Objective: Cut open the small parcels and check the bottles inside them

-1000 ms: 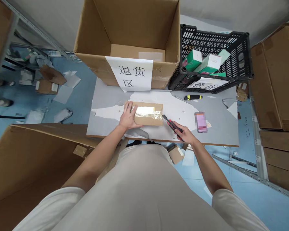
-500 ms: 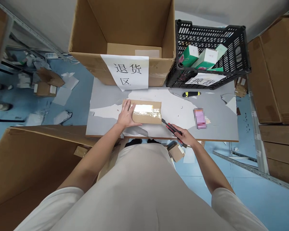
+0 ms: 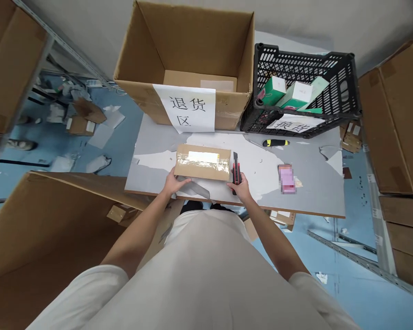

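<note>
A small taped cardboard box [image 3: 203,170] with a white label lies near the table's front edge. At its lower left corner, my left hand [image 3: 174,184] grips the box, thumb along the near side and fingers at the left end. My right hand [image 3: 241,188] is closed round a black and red utility knife [image 3: 236,168], whose tip points away from me. The knife is beside the box's right end, and the fingertips of that hand reach the box's near right corner. Whether they press on it, I cannot tell.
Behind stand a large open carton [image 3: 134,94] with a paper sign and a black plastic crate [image 3: 342,112] holding green-and-white boxes. A yellow-black cutter [image 3: 276,143] and a blurred pink item [image 3: 287,178] lie rightward on the table [image 3: 316,201]. Another big carton [image 3: 55,220] stands at left.
My left hand has slid from the top of the box to its near left corner. My right hand has moved left to the box's right end, and the knife has swung to point straight away.
</note>
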